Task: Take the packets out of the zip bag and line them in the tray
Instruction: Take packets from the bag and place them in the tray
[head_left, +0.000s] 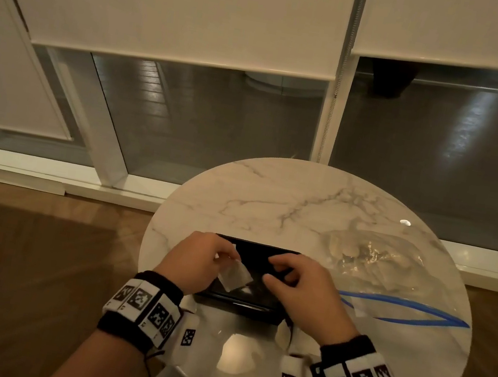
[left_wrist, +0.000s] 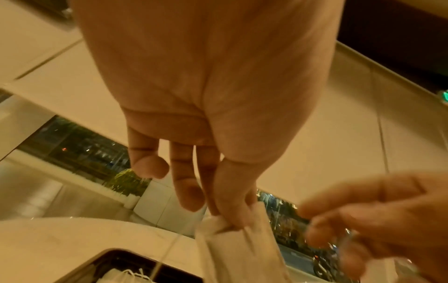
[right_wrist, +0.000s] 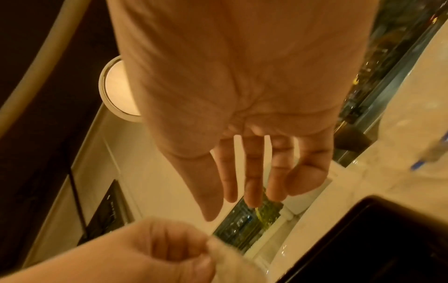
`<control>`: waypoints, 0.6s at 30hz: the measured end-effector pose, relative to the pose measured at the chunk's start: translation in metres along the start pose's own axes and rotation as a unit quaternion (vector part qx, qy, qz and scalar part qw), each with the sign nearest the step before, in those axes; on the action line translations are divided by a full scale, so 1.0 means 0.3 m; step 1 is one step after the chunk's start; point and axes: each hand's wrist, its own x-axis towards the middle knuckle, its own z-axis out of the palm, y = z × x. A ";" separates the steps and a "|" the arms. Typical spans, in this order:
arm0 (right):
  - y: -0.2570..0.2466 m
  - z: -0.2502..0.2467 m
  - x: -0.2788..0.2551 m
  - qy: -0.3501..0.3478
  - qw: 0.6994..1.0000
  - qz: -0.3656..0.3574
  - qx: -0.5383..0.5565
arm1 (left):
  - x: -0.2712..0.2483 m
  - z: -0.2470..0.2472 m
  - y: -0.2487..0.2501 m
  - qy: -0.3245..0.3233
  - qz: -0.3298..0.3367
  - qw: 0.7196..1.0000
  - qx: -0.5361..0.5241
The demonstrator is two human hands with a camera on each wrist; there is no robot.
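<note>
A black rectangular tray (head_left: 276, 251) lies on the round marble table (head_left: 288, 201) in front of me. My left hand (head_left: 221, 254) pinches a small white packet (head_left: 235, 276) by its top and holds it over the tray's left part; the left wrist view shows thumb and fingers pinching that packet (left_wrist: 240, 247). My right hand (head_left: 279, 274) hovers over the tray's middle with relaxed fingers and holds nothing. The right wrist view shows its fingers (right_wrist: 252, 183) straight. Another white packet (left_wrist: 126, 275) lies in the tray (left_wrist: 97, 264). The clear zip bag (head_left: 375, 267) with a blue zip strip lies to the right.
The zip bag holds more pale packets and covers the table's right half. A window wall with lowered blinds (head_left: 188, 6) stands behind the table. Wooden floor (head_left: 19, 249) lies to the left. The table's far half is bare marble.
</note>
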 end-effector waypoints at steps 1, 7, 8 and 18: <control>-0.019 0.027 0.017 -0.025 1.000 -0.013 -0.008 | 0.002 0.000 0.006 -0.005 0.015 1.000 0.017; -0.051 0.133 0.122 -0.078 0.997 -0.019 0.001 | 0.005 -0.020 0.012 0.011 0.007 1.000 -0.026; -0.050 0.140 0.137 -0.081 0.997 -0.013 0.005 | 0.004 -0.022 0.003 0.014 0.001 0.999 -0.043; 0.017 0.263 0.266 -0.064 0.979 0.168 0.098 | -0.049 0.100 -0.155 0.119 -0.239 0.958 -0.103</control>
